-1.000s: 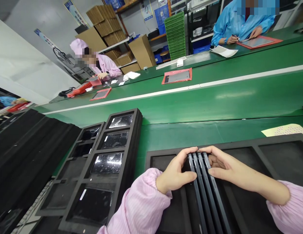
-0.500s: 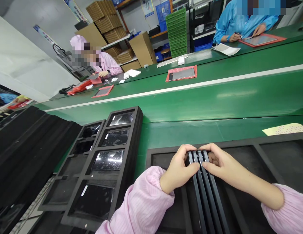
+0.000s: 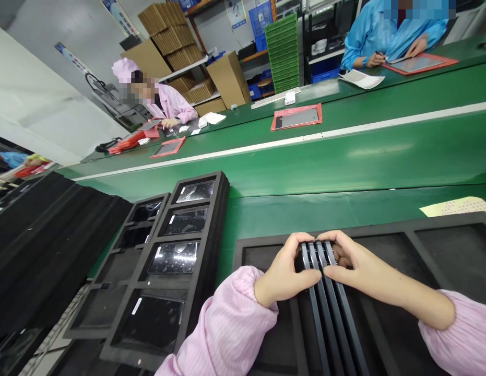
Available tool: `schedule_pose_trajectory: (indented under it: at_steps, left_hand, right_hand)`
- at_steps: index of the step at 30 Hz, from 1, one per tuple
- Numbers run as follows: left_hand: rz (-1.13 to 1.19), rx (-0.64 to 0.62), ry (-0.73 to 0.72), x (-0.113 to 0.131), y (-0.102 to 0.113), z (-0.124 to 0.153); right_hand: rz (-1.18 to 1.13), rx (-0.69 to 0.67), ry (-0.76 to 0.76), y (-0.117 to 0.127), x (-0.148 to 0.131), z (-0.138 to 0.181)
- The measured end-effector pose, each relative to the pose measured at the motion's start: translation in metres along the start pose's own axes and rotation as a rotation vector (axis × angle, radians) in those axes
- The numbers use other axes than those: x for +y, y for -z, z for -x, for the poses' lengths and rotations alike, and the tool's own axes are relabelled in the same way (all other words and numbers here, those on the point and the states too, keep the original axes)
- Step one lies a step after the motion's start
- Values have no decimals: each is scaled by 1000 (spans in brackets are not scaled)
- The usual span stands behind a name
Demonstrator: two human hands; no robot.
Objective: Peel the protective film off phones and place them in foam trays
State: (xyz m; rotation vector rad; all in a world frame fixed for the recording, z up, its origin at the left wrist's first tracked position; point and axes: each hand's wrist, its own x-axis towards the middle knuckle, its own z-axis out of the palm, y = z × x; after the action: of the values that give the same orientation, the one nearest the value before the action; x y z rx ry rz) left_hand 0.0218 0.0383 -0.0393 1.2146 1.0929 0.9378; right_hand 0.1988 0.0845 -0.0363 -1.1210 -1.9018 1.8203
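Several thin dark tablets (image 3: 329,313) stand on edge, pressed together, over a black foam tray (image 3: 442,250) in front of me. My left hand (image 3: 284,274) clasps their left side, thumb laid across the edges, fingers curled over the far end. My right hand (image 3: 362,269) presses against their right side, fingers curled over the same far end. Both arms wear pink sleeves.
A stack of black foam trays (image 3: 215,209) holding glossy tablets stands at the left, with more black trays (image 3: 50,235) beyond. Green conveyor belt (image 3: 344,156) carries red-framed tablets (image 3: 296,117). A yellow sheet (image 3: 458,207) lies at right. Two other people work across the belt.
My fingers have curled tighter over the far end of the tablets. The red-framed tablets on the belt have drifted right.
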Motion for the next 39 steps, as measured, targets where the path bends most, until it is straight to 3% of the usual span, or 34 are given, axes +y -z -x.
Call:
schedule_pose_trajectory:
  at_steps: [4, 11, 16, 20, 22, 25, 26, 29, 32, 36, 39]
  left_hand:
    - [-20, -197, 11, 1, 12, 2]
    - [-61, -236, 11, 4, 15, 1]
    - [-212, -144, 39, 5, 9, 1]
    - [-200, -87, 37, 5, 2, 4]
    - [-252, 60, 7, 6, -4, 12]
    - [-519, 332, -25, 7, -22, 34]
    - [-617, 332, -16, 7, -30, 43]
    - [-825, 142, -20, 1, -57, 68]
    - [-920, 113, -94, -9, -77, 82]
    - [-741, 167, -273, -19, -80, 84]
    - [-348, 500, -340, -15, -76, 83]
  right_hand:
    - [-19, -164, 60, 9, 0, 4]
    - [8, -199, 100, 10, 2, 6]
    - [165, -18, 102, 1, 3, 4]
    - [124, 23, 125, -1, 7, 3]
    - [119, 60, 126, -1, 8, 5]
    - [138, 149, 100, -5, 3, 12]
    - [152, 178, 82, -7, 1, 14]
    - [225, 321, -8, -20, -8, 19]
    - [214, 440, -45, -29, -12, 18]
    - [78, 440, 21, -25, -13, 20]
    - [-34, 432, 96, -25, -17, 33]
